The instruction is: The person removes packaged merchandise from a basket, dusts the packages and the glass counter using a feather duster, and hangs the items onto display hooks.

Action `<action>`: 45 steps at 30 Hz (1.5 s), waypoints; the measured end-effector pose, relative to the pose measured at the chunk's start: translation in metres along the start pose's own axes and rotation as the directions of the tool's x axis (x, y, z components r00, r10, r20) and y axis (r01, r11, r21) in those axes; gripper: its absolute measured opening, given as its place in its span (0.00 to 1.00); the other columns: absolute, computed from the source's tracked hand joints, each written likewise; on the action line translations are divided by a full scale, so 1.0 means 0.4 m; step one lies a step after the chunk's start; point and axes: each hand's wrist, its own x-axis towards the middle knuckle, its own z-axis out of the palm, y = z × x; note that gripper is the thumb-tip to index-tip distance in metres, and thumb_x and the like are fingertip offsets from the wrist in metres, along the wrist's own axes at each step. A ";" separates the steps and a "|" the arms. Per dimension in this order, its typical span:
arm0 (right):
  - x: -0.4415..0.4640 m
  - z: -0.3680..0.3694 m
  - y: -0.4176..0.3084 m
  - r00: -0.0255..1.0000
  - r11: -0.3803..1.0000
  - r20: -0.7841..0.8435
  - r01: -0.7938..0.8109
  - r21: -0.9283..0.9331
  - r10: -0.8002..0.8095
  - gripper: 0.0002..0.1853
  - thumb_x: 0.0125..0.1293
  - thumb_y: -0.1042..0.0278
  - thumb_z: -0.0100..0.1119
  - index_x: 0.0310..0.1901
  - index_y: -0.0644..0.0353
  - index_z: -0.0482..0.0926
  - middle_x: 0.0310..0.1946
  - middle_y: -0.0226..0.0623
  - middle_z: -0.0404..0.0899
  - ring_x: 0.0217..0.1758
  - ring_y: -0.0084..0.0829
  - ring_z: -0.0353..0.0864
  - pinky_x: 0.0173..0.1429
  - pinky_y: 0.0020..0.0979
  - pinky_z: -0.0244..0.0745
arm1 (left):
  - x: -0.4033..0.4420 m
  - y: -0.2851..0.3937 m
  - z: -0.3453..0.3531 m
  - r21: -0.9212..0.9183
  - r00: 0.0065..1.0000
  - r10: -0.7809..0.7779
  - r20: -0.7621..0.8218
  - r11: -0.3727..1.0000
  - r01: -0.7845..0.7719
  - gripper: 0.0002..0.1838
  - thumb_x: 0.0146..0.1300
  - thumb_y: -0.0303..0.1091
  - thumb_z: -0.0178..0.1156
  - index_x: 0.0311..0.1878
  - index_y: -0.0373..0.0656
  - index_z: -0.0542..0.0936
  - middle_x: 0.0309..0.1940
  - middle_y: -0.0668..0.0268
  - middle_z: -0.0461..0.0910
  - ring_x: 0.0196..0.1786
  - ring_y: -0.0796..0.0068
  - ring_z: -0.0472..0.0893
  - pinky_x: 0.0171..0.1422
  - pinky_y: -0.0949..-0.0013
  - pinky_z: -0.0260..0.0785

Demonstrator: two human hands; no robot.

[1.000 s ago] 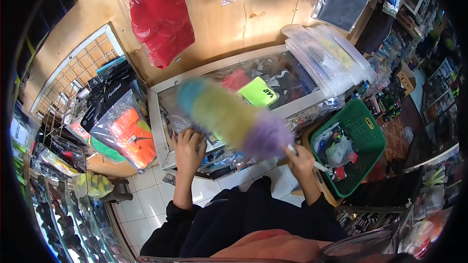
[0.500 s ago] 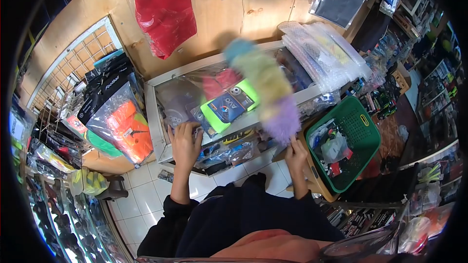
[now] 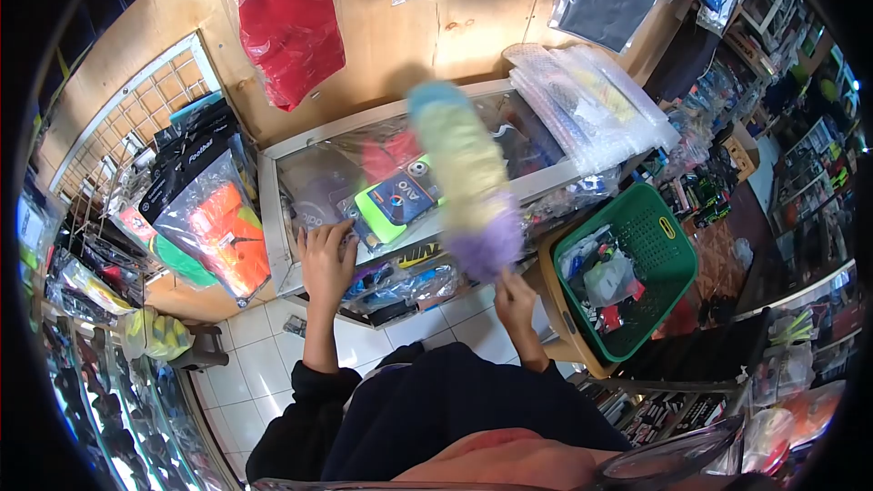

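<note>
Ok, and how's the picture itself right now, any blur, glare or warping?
Head view: the duster is smeared by blur, while the left hand looks fairly crisp; also in the head view, glints show on the red packet and bright streaks on the floor tiles; head view again: black corners and strong wide-lens bending.

Wall (image 3: 473,27) bright, warm-lit; R side of view dimmer. Duster (image 3: 468,177) smeared w/ motion blur, soft shadow on wall nr its tip; L hand (image 3: 326,265) fairly sharp. Glare on red bag (image 3: 289,27), bubble wrap (image 3: 591,109) & floor (image 3: 259,364). Fisheye distortion: lines bow twd edges, corners blk.
</note>
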 end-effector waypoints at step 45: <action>-0.056 -0.122 -0.010 0.969 0.980 0.239 0.100 -0.175 -0.056 0.19 0.60 0.75 0.54 0.51 0.44 0.83 0.34 0.43 0.80 0.30 0.43 0.81 0.32 0.37 0.76 | -0.013 -0.014 -0.014 -0.121 0.987 0.159 0.025 0.980 -0.155 0.13 0.56 0.34 0.63 0.45 0.46 0.80 0.42 0.62 0.77 0.50 0.57 0.75 0.69 0.47 0.55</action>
